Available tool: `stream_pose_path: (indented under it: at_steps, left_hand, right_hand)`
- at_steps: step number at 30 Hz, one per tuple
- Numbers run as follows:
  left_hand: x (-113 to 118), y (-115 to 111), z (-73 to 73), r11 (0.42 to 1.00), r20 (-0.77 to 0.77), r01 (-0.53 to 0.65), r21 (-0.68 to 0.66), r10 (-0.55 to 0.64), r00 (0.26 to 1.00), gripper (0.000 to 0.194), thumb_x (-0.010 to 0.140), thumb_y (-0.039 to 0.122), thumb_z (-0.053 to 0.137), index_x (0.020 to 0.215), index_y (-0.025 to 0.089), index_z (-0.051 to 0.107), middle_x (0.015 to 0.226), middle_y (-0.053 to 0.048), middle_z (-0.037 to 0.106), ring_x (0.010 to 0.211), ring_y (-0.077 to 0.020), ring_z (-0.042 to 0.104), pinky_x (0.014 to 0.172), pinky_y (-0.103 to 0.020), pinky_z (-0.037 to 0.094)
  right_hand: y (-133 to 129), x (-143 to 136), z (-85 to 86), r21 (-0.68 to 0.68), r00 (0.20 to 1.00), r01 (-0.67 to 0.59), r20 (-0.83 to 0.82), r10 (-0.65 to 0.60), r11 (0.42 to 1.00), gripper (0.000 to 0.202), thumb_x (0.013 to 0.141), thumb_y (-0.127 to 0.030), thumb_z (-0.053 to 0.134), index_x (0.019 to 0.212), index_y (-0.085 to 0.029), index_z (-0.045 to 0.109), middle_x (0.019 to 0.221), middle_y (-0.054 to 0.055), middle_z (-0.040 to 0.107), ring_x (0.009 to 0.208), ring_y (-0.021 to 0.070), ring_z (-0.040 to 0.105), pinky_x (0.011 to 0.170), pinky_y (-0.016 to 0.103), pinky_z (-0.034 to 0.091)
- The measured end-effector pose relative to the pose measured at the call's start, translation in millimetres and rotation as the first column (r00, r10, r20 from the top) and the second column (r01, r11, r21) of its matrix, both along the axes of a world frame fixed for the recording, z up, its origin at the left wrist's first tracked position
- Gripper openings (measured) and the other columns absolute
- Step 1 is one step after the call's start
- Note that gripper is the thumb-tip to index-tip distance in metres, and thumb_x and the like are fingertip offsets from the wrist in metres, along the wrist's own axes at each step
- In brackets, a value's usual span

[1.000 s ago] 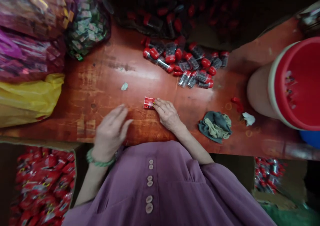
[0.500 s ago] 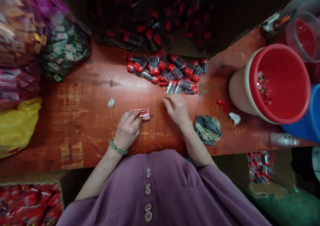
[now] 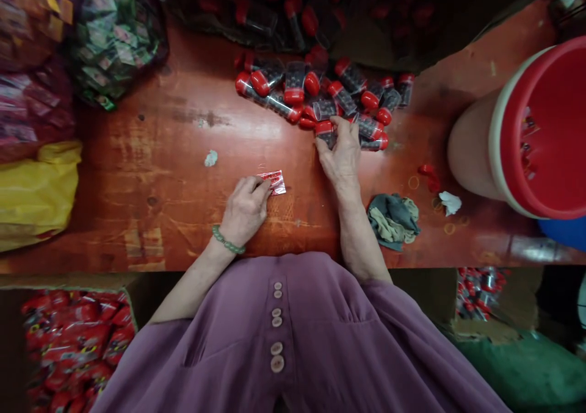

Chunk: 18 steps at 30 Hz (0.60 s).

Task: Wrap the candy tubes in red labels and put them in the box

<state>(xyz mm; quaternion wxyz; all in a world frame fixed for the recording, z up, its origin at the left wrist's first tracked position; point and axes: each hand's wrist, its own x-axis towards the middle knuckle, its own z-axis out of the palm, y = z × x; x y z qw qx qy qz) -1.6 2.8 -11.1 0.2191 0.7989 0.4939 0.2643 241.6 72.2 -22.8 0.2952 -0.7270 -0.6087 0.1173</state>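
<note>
Pinched under the fingers of my left hand [image 3: 247,208] is a small red and clear plastic packet [image 3: 278,183], held near the tabletop. A green bead bracelet circles that wrist. My right hand [image 3: 342,160] reaches the front of a pile of small clear bottles [image 3: 277,105] with red caps and dark contents. Its thumb and fingers are around one red-capped bottle [image 3: 325,132], partly hidden by the hand. Other bottles lie on their sides against the fingers.
A dark box [image 3: 398,50] with more bottles stands behind the pile. To the right are a crumpled cloth [image 3: 394,221], white tissue [image 3: 450,203] and a red-lined bucket [image 3: 513,138]. Bags of packets [image 3: 119,41] and a yellow bag [image 3: 39,196] crowd the left. Boxes [image 3: 130,303] stand below the table edge.
My right hand has moved forward into the pile and closed around a bottle. The packet in my left hand now lies flatter, with more of its printed face showing. The view has shifted slightly.
</note>
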Motion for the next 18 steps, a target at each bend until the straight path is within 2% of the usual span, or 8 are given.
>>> stream_pose_path:
  at_steps: [3,4,6,8,11,15,18]
  left_hand:
    - [2.6,1.0,2.5,1.000,-0.007,-0.007,-0.018,0.007,1.000,0.028,0.098,0.021,0.044,0.102,0.015,0.072,0.092,-0.010,0.065,0.085,-0.0214,0.058,0.081,-0.037,0.052]
    - [2.7,1.9,3.4,1.000,0.006,-0.019,-0.022,0.019,1.000,0.028,0.099,0.023,0.045,0.098,0.016,0.072,0.090,-0.009,0.065,0.083,-0.0203,0.058,0.080,-0.036,0.051]
    - [2.1,4.3,5.5,0.999,0.032,-0.036,-0.038,0.037,0.999,0.028,0.099,0.026,0.046,0.090,0.016,0.071,0.087,-0.007,0.064,0.080,-0.0185,0.057,0.079,-0.033,0.051]
    - [1.4,6.6,7.7,0.998,0.033,-0.028,-0.058,0.030,0.999,0.031,0.098,0.027,0.046,0.082,0.016,0.070,0.085,-0.007,0.063,0.079,-0.0183,0.057,0.078,-0.033,0.050]
    - [1.2,9.2,10.0,0.997,0.019,0.009,-0.073,-0.008,1.000,0.032,0.097,0.026,0.046,0.080,0.015,0.070,0.082,-0.008,0.063,0.078,-0.0193,0.057,0.076,-0.034,0.049]
    - [2.1,12.6,9.9,0.997,0.043,-0.025,-0.076,0.029,0.999,0.025,0.092,0.023,0.053,0.080,0.016,0.073,0.077,-0.007,0.066,0.073,-0.0183,0.060,0.071,-0.032,0.049]
    - [0.6,14.4,12.1,0.991,0.151,-0.093,-0.097,0.107,0.983,0.016,0.085,0.021,0.063,0.074,0.019,0.074,0.073,-0.004,0.069,0.066,-0.0153,0.061,0.066,-0.028,0.048]
  right_hand:
    - [-20.4,-3.0,0.8,0.021,0.949,-0.027,-0.314,0.032,0.999,0.049,0.085,-0.049,0.069,0.124,-0.023,0.057,0.115,0.009,0.061,0.106,0.0240,0.061,0.095,0.050,0.054]
    - [-28.8,-4.1,0.6,0.016,0.892,-0.046,-0.449,0.048,0.999,0.050,0.083,-0.050,0.072,0.124,-0.024,0.058,0.114,0.007,0.063,0.103,0.0220,0.063,0.093,0.046,0.056]
    - [-46.5,-6.5,0.3,-0.002,0.724,-0.096,-0.686,0.068,0.995,0.054,0.078,-0.051,0.077,0.123,-0.027,0.059,0.111,0.004,0.066,0.097,0.0183,0.065,0.087,0.039,0.059]
    - [-62.7,-9.6,1.1,-0.025,0.570,-0.144,-0.820,0.062,0.989,0.056,0.075,-0.050,0.080,0.122,-0.029,0.060,0.107,0.001,0.070,0.092,0.0154,0.066,0.080,0.032,0.060]
    - [-79.6,-15.7,5.2,-0.058,0.466,-0.186,-0.884,0.036,0.981,0.055,0.075,-0.047,0.080,0.123,-0.029,0.058,0.099,-0.001,0.071,0.077,0.0114,0.066,0.065,0.024,0.058]
    - [-87.4,-25.4,15.4,-0.051,0.420,-0.231,-0.906,0.053,0.972,0.059,0.076,-0.045,0.080,0.127,-0.029,0.053,0.096,-0.003,0.070,0.059,0.0074,0.063,0.047,0.018,0.051]
    - [-88.6,-29.7,25.7,-0.018,0.412,-0.259,-0.906,0.094,0.966,0.053,0.077,-0.042,0.080,0.122,-0.029,0.057,0.098,-0.003,0.070,0.059,0.0072,0.063,0.048,0.018,0.052]
